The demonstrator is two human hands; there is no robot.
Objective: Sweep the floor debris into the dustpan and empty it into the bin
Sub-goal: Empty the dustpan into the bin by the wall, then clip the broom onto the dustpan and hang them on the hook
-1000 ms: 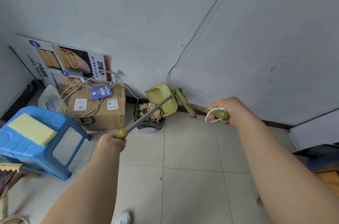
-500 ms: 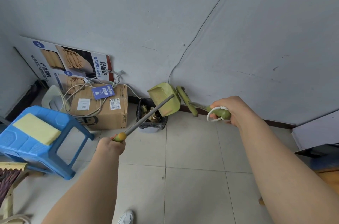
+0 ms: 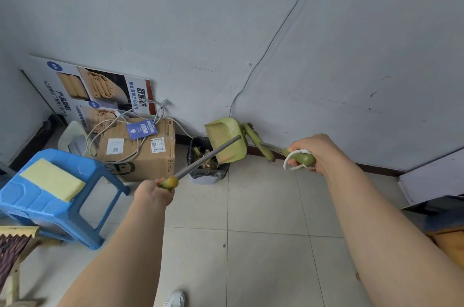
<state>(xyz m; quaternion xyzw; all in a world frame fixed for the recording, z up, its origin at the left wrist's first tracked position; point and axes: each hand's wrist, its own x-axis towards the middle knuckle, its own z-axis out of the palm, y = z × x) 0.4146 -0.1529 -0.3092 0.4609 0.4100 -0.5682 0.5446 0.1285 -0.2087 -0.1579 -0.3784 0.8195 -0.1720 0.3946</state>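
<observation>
Over on the left, a blue stool (image 3: 50, 196) is sitting on the floor with a yellow pad (image 3: 52, 182) lying on top. Next to it, a cardboard box (image 3: 148, 156) is resting by the wall with cables (image 3: 110, 131) lying on it. The left hand (image 3: 153, 193) is gripping the end of the dustpan's long stick, fingers wrapped tight around it. The dustpan (image 3: 227, 132) is hanging tipped over the bin (image 3: 204, 176), and the bin is holding brown scraps (image 3: 203, 158). Just right of the dustpan, the broom (image 3: 256, 141) is pointing down near the wall. The right hand (image 3: 319, 153) is squeezing the broom's green handle, with a white loop (image 3: 288, 167) hanging from it.
</observation>
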